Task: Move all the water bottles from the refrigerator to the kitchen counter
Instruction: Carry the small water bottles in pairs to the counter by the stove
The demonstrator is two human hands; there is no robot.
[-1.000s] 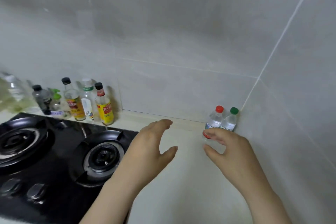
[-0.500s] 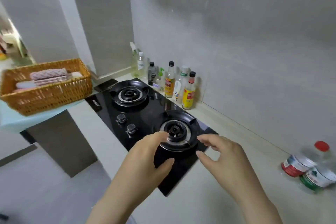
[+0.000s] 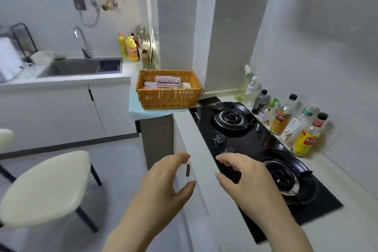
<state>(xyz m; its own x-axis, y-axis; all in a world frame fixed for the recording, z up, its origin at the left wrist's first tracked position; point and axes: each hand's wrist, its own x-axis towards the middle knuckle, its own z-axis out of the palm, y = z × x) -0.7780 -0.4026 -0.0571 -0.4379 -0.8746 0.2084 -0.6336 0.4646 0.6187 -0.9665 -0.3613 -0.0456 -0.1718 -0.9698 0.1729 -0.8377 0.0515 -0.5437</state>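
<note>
Neither a water bottle nor the refrigerator shows in the head view. My left hand [image 3: 163, 186] hovers beside the front edge of the pale kitchen counter [image 3: 196, 143], fingers curved and apart, holding nothing. My right hand [image 3: 245, 180] floats over the near corner of the black gas hob [image 3: 257, 139], also with spread fingers and nothing in it. Both forearms reach in from the bottom of the frame.
Several condiment bottles [image 3: 284, 116] line the wall behind the hob. A wicker basket [image 3: 167, 96] with folded cloths sits on a blue-topped stand. A sink [image 3: 79, 66] with a tap lies at the far left. A cream stool [image 3: 43, 188] stands on the floor.
The view has swung left, away from the corner where two water bottles stand on the counter; they have left the frame. Both hands stay empty and have drawn back over the counter edge.
</note>
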